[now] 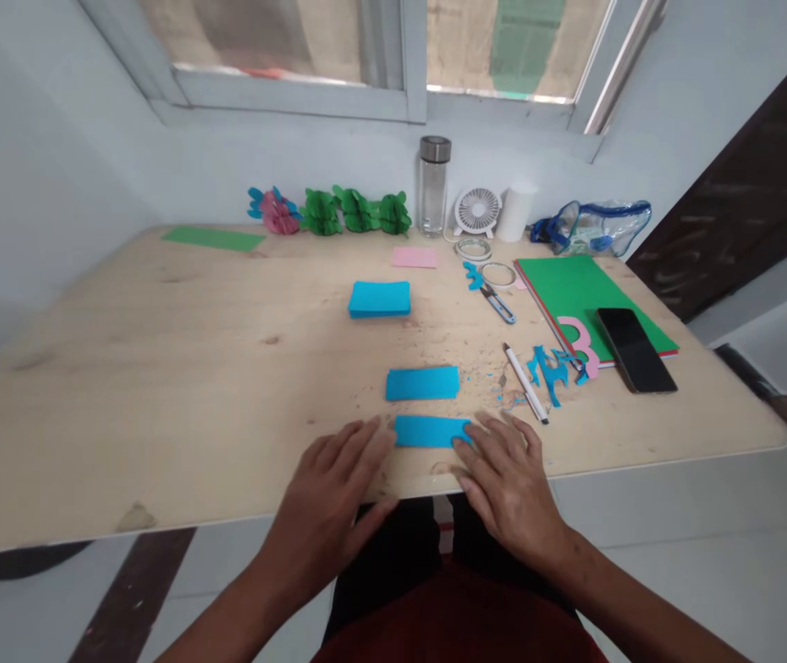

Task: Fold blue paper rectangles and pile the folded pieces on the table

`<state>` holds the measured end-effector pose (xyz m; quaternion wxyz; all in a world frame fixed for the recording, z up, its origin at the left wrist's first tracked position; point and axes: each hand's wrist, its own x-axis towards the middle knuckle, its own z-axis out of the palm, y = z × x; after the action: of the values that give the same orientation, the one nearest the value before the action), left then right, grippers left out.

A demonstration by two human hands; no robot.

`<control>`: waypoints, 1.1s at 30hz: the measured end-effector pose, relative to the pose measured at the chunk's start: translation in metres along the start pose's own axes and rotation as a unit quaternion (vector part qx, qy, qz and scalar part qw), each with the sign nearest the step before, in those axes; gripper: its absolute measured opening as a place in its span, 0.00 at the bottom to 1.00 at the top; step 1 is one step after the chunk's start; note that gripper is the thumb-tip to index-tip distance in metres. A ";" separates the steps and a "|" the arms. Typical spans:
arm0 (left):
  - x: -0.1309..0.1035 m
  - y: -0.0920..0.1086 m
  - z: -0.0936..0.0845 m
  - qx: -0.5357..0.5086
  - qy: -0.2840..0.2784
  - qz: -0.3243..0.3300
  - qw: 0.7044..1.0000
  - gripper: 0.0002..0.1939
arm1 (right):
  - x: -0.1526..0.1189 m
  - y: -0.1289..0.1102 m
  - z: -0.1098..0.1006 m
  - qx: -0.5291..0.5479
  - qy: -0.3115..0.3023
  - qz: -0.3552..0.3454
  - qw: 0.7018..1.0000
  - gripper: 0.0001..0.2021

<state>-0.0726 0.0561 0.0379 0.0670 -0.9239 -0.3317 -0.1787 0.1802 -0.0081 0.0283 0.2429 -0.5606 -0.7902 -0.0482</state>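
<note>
A blue paper strip (431, 431) lies flat near the table's front edge, between my two hands. My left hand (338, 479) rests at its left end, palm down with fingers stretched out. At the right end, the fingertips of my right hand (510, 470) lie on the strip, fingers spread. Just beyond it sits a second blue strip or small stack (422, 383), its edges slightly uneven. Farther back is a thicker stack of blue paper rectangles (379, 298).
Right of the strips lie a white pen (526, 385), blue paper scraps (550, 373), thread snips (498, 304) and a phone (636, 350) on green paper (583, 285). Along the wall stand green paper cutouts (355, 212), a glass bottle (433, 189) and a small fan (478, 212).
</note>
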 end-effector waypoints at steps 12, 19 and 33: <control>0.047 -0.010 0.016 0.071 0.046 0.198 0.977 0.10 | 0.023 0.005 0.007 -0.016 0.063 -0.031 0.997 0.07; 0.057 -0.018 -0.003 0.063 0.085 0.196 0.975 0.09 | 0.044 0.010 0.000 -0.043 0.082 -0.079 0.993 0.08; 0.069 -0.047 0.037 0.035 0.123 0.129 0.983 0.09 | 0.077 0.029 0.029 -0.106 0.049 -0.060 0.991 0.06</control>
<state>-0.0429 0.1421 0.0300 0.1621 -0.9269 -0.2051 -0.2693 0.1776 0.0796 0.0309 0.2173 -0.5315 -0.8000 -0.1738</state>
